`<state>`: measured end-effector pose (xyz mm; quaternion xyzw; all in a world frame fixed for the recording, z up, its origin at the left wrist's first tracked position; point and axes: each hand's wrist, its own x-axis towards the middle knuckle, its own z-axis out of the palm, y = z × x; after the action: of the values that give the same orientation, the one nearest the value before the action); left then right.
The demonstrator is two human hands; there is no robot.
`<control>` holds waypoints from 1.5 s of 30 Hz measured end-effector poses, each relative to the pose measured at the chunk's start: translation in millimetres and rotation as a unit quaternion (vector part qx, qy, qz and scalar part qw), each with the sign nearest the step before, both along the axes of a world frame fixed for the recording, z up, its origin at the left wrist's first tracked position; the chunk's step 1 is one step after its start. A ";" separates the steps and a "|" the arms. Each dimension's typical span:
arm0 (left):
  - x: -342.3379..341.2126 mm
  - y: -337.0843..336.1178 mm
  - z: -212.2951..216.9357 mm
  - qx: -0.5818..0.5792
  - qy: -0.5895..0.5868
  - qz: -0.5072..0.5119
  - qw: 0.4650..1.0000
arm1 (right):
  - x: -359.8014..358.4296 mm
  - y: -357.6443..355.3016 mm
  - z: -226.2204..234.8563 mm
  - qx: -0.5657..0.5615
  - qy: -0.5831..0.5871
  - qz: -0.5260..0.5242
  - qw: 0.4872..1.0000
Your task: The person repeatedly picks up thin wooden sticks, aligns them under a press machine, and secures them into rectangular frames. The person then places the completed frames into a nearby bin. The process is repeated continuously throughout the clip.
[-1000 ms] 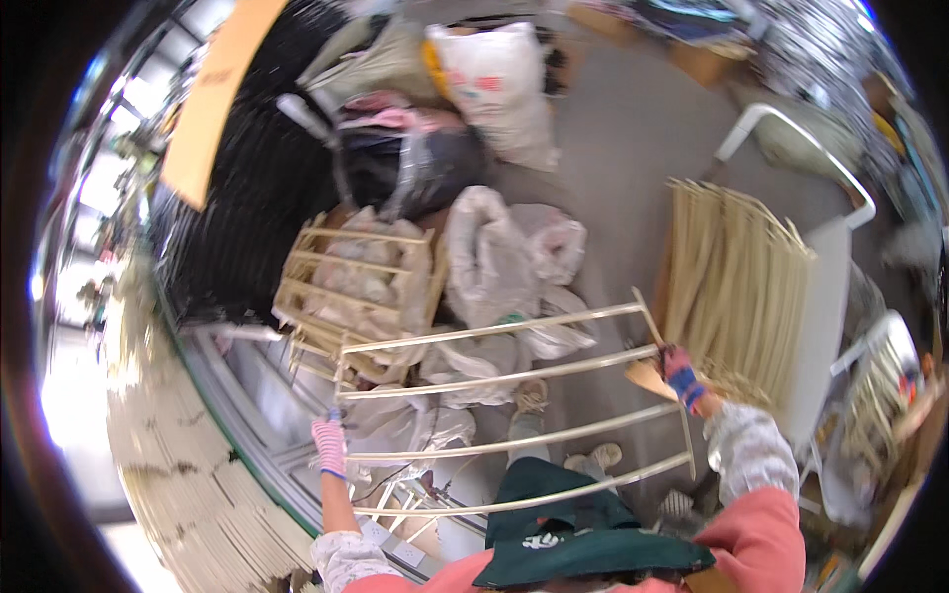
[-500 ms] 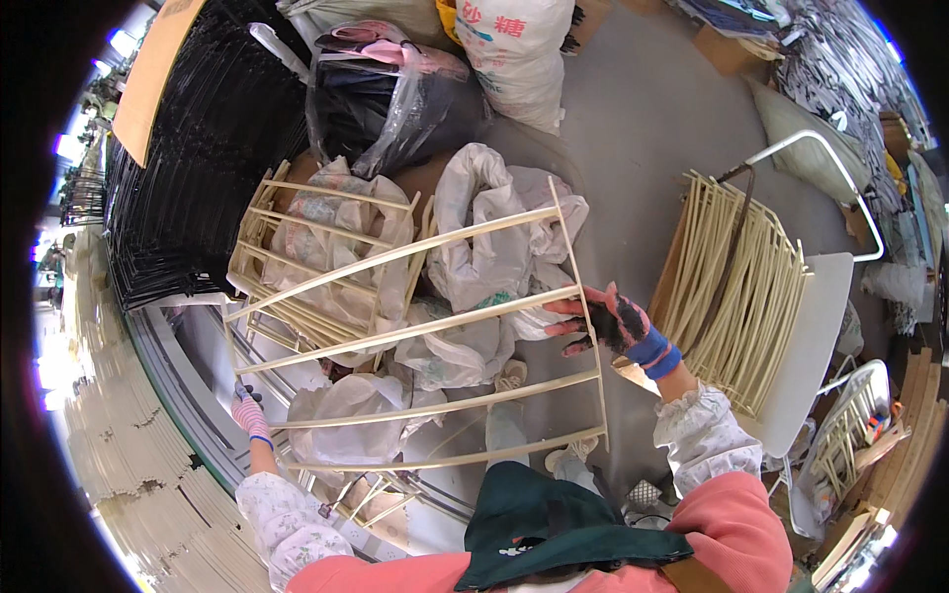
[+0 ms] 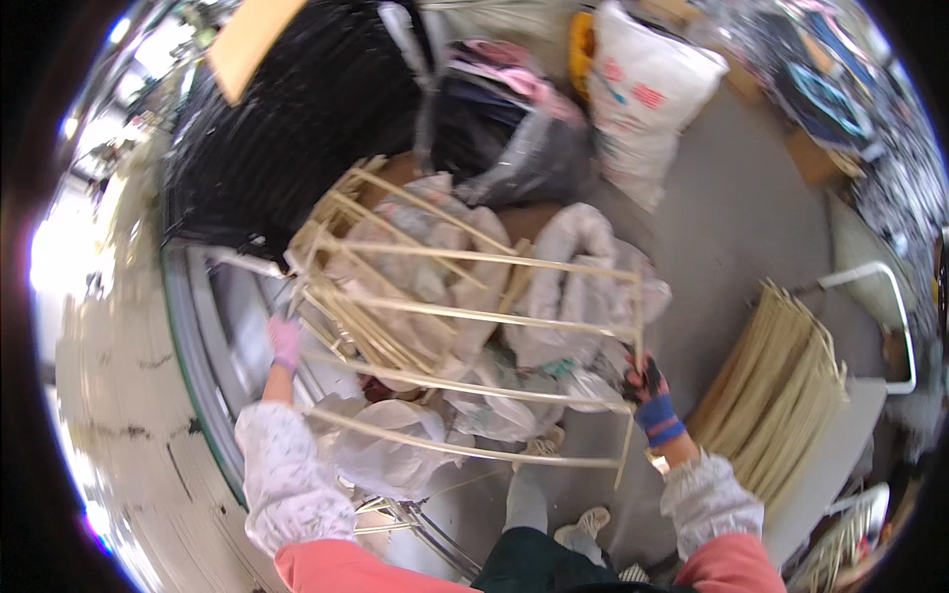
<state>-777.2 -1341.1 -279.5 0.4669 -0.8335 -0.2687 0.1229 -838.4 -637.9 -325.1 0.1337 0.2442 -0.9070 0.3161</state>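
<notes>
I hold a frame of pale wooden slats (image 3: 474,316) in front of me with both hands, its slats running across. My left hand (image 3: 285,342), in a pink glove, grips the frame's left end. My right hand (image 3: 645,380), in a dark patterned glove with a blue cuff, is closed on the upright bar at the frame's right side. Another slat frame (image 3: 341,232) lies just beyond it on the heap of bags.
White and clear plastic bags (image 3: 583,287) lie piled under the frame. A black mesh sheet (image 3: 287,119) and a white sack (image 3: 643,99) stand behind. A stack of wooden slats (image 3: 781,385) rests on a cart with a white handle (image 3: 890,296) at my right. My feet (image 3: 583,524) show below.
The frame has swung down and levelled out in front of me. My left hand moved up and right along its left end, and my right hand dropped lower on the right bar.
</notes>
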 end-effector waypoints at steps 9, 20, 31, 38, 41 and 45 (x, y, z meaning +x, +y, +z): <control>-157.3 -42.5 52.2 -0.139 0.049 -0.132 0.980 | 38.8 -118.7 -34.2 -0.006 -0.041 -0.111 0.993; 7.6 150.9 -126.0 0.043 -0.337 -0.140 0.930 | 29.1 -282.0 -113.7 -0.186 -0.044 -0.024 0.981; 35.0 187.9 -180.3 0.059 -0.021 0.102 0.993 | -58.8 -202.1 -196.3 0.217 -0.195 -0.109 0.950; 30.5 174.0 -172.2 0.170 0.160 0.086 0.969 | -104.1 -218.5 -114.3 0.278 0.011 -0.139 0.950; 32.3 165.9 -140.7 0.194 0.122 0.100 0.968 | -112.5 -226.6 -36.3 0.303 0.186 -0.102 0.929; 32.6 170.3 -101.0 0.271 0.178 0.157 0.933 | -131.3 -254.6 37.7 0.268 0.268 -0.097 0.920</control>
<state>-744.6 -1170.9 -380.5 0.5522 -0.6093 -0.5405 0.1782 -969.7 -892.5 -287.5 -0.0118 0.5399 -0.8355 0.1012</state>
